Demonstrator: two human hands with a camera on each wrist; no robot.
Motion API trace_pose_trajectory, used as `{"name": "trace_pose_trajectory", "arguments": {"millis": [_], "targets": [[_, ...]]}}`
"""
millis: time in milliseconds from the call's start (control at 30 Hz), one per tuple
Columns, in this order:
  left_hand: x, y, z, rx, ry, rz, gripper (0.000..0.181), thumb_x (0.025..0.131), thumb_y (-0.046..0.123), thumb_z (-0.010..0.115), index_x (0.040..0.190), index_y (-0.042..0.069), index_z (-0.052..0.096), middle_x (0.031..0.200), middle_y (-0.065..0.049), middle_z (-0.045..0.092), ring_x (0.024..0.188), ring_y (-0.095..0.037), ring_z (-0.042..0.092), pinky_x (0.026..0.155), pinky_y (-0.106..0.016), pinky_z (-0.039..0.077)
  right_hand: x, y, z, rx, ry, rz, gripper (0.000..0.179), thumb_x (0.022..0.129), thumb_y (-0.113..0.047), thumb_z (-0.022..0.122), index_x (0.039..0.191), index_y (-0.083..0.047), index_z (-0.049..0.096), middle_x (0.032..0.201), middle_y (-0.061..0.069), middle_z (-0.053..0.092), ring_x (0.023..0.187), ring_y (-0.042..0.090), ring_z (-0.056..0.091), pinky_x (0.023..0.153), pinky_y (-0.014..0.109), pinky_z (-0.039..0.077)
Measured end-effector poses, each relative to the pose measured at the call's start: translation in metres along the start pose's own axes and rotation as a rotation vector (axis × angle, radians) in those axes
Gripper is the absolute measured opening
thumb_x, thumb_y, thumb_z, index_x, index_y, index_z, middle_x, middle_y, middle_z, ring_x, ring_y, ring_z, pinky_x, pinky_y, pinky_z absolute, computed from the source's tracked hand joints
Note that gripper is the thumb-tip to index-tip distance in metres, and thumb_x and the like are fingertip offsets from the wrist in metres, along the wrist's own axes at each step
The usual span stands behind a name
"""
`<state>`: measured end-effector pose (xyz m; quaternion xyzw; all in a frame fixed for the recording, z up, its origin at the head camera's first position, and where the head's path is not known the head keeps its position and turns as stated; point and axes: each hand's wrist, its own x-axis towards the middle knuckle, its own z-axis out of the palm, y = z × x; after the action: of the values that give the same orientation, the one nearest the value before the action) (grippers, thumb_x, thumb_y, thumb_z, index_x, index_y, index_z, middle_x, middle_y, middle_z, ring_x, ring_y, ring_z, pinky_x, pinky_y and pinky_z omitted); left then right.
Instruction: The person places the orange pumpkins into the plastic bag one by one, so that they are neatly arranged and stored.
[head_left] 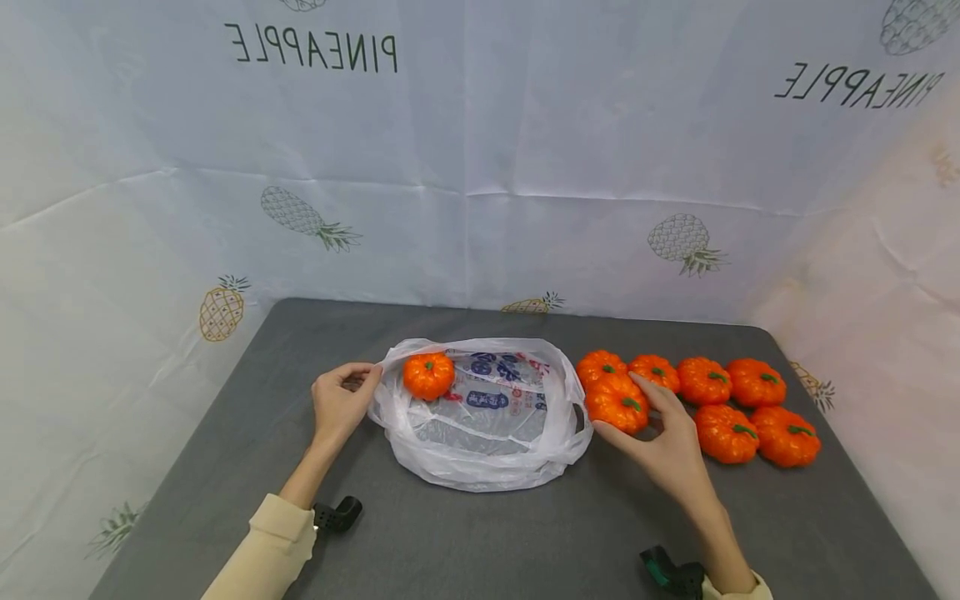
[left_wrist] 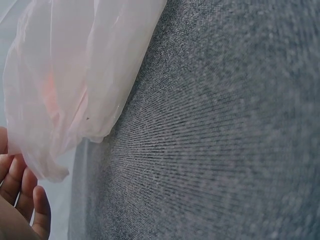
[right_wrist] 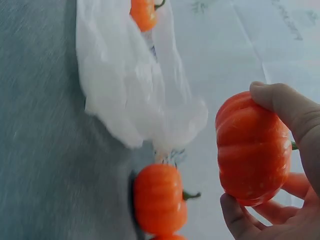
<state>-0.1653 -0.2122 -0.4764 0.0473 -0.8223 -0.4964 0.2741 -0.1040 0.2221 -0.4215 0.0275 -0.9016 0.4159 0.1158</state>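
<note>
Your left hand (head_left: 341, 404) pinches the rim of the bag (head_left: 487, 472) on its left side, thumb and fingers together on the thin film. That hold probably steadies the limp plastic and stops the mouth from sagging shut; the bag sits towards the far edge of the tabletop (head_left: 480, 546), about midway between its left and right edges, its mouth facing up and spread wide.

Your right hand (head_left: 667, 450) is clamped on a pumpkin (head_left: 617, 404), thumb on one side and fingers on the other, stem left free. The right wrist view shows it lifted off the tabletop, just beside the bag's right end. Gripping across the ribbed sides likely gives you a firmer hold on that round, glossy skin than the small stem would.

Inside the bag, one pumpkin (head_left: 428, 376) rests at the far left, near your left fingers; its weight may help pin that end down.

Six more pumpkins (head_left: 703, 381) lie between the bag and the right edge, four in a row towards the far right corner and two nearer you. Set close together there, they seem placed for a short reach by your right hand
</note>
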Motion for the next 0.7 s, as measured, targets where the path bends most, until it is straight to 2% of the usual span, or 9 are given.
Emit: {"name": "trace_pose_trajectory", "arguments": {"millis": [167, 533, 700], "targets": [[-0.001, 0.002, -0.001, -0.005, -0.006, -0.003, 0.008, 0.085, 0.01, 0.081, 0.084, 0.002, 0.079, 0.074, -0.015, 0.074, 0.062, 0.006, 0.057, 0.061, -0.006, 0.046, 0.006, -0.012, 0.011, 0.03, -0.021, -0.06, 0.079, 0.078, -0.028, 0.09, 0.147, -0.011, 0.054, 0.14, 0.013, 0.058, 0.118, 0.026, 0.058, 0.086, 0.002, 0.042], [-0.003, 0.003, -0.002, -0.013, -0.009, -0.013, 0.009, 0.085, 0.01, 0.081, 0.085, 0.001, 0.08, 0.075, -0.016, 0.074, 0.062, 0.005, 0.057, 0.061, -0.007, 0.046, 0.016, -0.031, 0.031, 0.091, -0.049, -0.129, 0.076, 0.077, -0.025, 0.092, 0.143, -0.012, 0.058, 0.136, 0.01, 0.061, 0.11, 0.021, 0.061, 0.085, 0.014, 0.053], [-0.002, 0.003, -0.002, -0.014, -0.013, -0.004, 0.008, 0.085, 0.01, 0.081, 0.085, 0.002, 0.08, 0.075, -0.016, 0.074, 0.062, 0.005, 0.057, 0.061, -0.007, 0.047, 0.017, -0.036, 0.04, 0.111, -0.085, -0.141, 0.075, 0.077, -0.025, 0.091, 0.143, -0.012, 0.058, 0.134, 0.011, 0.06, 0.111, 0.025, 0.062, 0.089, 0.03, 0.059]]}}
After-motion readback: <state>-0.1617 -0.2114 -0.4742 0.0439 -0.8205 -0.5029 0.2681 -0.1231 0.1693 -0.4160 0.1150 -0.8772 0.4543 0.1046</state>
